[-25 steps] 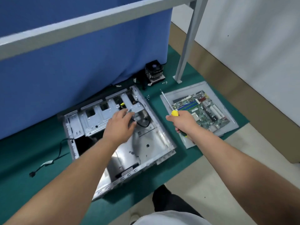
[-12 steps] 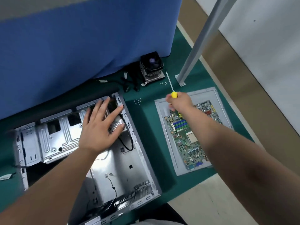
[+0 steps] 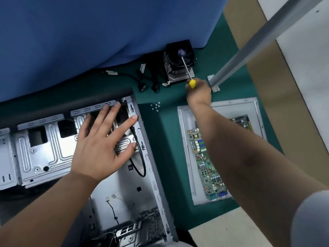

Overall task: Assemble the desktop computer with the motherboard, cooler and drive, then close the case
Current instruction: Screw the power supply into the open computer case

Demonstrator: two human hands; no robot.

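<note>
At the left of the frame your left hand (image 3: 101,147) lies flat with fingers spread over the drive cage of the open case (image 3: 156,175). Your right hand (image 3: 199,93) grips the screwdriver (image 3: 188,73) by its yellow handle – the shaft points up at the cooler (image 3: 175,68), top centre. The motherboard (image 3: 206,166) lies on the side panel (image 3: 185,139), at the right, partly under your forearm. Small screws (image 3: 155,106) lie between case and panel.

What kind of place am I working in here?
Probably a makeshift repair or training spot on the floor: an open computer case and a motherboard lie on a green mat, beside a blue cloth.
</note>
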